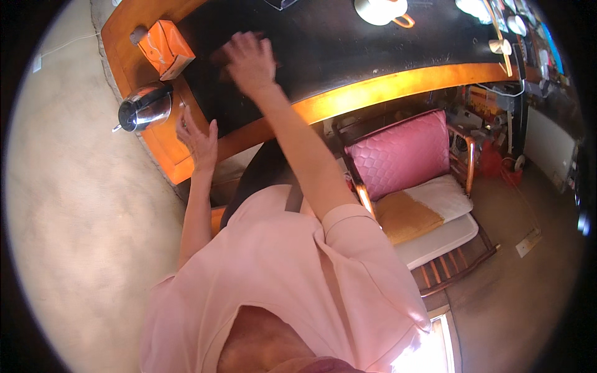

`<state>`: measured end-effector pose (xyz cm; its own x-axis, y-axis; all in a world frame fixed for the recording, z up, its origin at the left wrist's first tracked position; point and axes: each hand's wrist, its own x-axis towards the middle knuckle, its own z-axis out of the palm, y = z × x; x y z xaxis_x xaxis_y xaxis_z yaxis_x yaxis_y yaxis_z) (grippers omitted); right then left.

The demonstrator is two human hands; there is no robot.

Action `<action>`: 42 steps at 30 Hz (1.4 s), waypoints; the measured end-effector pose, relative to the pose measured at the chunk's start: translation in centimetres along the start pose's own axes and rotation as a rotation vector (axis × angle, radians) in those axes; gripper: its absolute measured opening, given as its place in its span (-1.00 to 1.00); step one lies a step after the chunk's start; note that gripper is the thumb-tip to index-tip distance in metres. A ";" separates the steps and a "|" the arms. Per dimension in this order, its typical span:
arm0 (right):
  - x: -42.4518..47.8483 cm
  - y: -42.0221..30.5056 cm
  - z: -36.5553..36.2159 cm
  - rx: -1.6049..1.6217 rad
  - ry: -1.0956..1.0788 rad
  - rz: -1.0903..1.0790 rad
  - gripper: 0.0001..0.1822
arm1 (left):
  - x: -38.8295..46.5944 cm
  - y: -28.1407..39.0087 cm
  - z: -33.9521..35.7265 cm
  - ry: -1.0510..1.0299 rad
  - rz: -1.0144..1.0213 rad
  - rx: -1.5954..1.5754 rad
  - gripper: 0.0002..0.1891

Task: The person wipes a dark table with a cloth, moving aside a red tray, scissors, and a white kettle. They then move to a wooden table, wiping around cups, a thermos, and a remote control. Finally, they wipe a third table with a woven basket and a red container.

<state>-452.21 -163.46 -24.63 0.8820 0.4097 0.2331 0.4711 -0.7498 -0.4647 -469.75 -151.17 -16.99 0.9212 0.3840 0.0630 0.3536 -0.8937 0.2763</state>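
Observation:
My left hand is raised over the orange-brown wooden border of the table, its fingers apart and nothing in them. Just beyond its fingertips stands an electric kettle of shiny metal, with a black lid and handle. Over the black tabletop, my right hand reaches out with its palm down, blurred by motion. Something dark reddish shows at the edges of that hand; what it is, and whether the hand grips it, I cannot tell. An orange carton or bag stands to the left of my right hand.
Farther along the tabletop is a white mug-like vessel with an orange handle. A wooden armchair with a pink quilted cushion stands to my right. A pale wall runs along the left. A power strip lies on the floor.

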 end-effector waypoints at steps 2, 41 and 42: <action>1.3 5.0 -5.1 -0.076 -0.298 0.238 -0.50 | 0.2 0.5 0.0 -0.007 0.092 -0.097 -0.22; -6.1 9.4 -8.7 -0.105 -0.322 -0.063 -0.33 | 30.3 12.9 12.5 -0.462 -0.391 -0.598 -0.81; -5.0 9.4 -8.5 -0.082 -0.347 -0.146 -0.33 | 30.4 12.3 12.2 -0.478 -0.439 -0.755 -0.83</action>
<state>-452.10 -176.97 -22.94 0.7543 0.6562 -0.0178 0.6035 -0.7038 -0.3748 -435.40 -153.30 -23.42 0.7607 0.3633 -0.5380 0.6356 -0.2485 0.7309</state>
